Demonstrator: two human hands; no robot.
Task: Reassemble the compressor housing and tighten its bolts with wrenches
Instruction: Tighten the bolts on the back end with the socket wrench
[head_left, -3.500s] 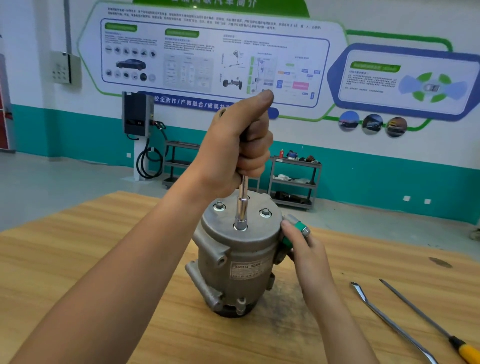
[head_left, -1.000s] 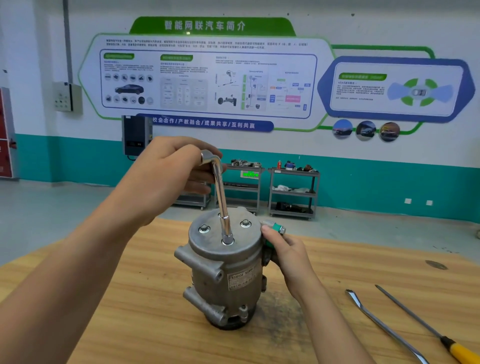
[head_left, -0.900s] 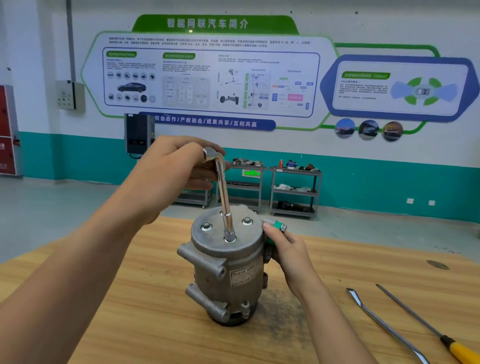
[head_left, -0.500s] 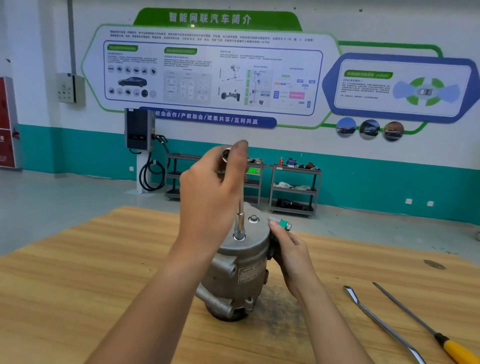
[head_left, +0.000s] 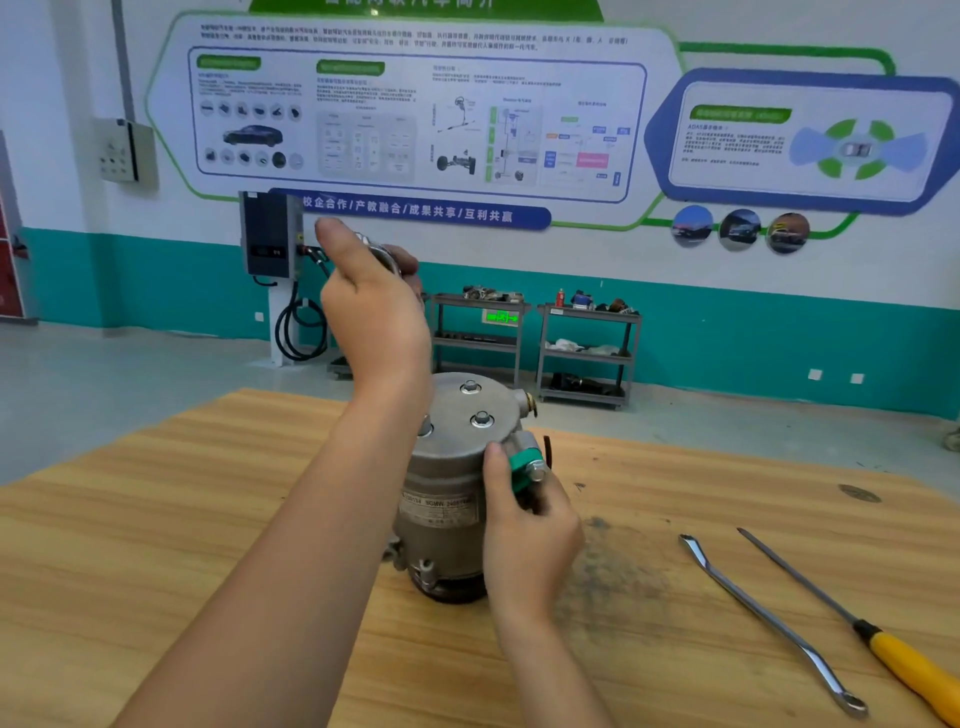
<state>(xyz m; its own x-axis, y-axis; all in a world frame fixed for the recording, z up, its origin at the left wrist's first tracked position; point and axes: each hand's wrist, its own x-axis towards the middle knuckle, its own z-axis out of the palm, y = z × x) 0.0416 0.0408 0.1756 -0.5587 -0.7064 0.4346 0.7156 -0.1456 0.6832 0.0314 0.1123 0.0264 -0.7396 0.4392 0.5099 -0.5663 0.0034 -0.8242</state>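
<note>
The grey cast-metal cylindrical compressor housing (head_left: 441, 478) is stood upright on the wooden counter (head_left: 156, 545), long axis vertical. Its bolted top cover (head_left: 457, 410) lies below the left hand (head_left: 374, 322), which is curled round the head of a chrome L-shaped socket wrench (head_left: 383, 255); the shaft is hidden. The housing's right flank is gripped by the right hand (head_left: 530, 540) beside a green-capped port (head_left: 521, 466); two hex bolts (head_left: 482, 420) are seen seated.

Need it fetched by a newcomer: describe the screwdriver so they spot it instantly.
On the wooden table, look right of the metal compressor. Two long tools lie side by side there; the screwdriver is the right-hand one, with a yellow handle, unlike the all-silver wrench.
</note>
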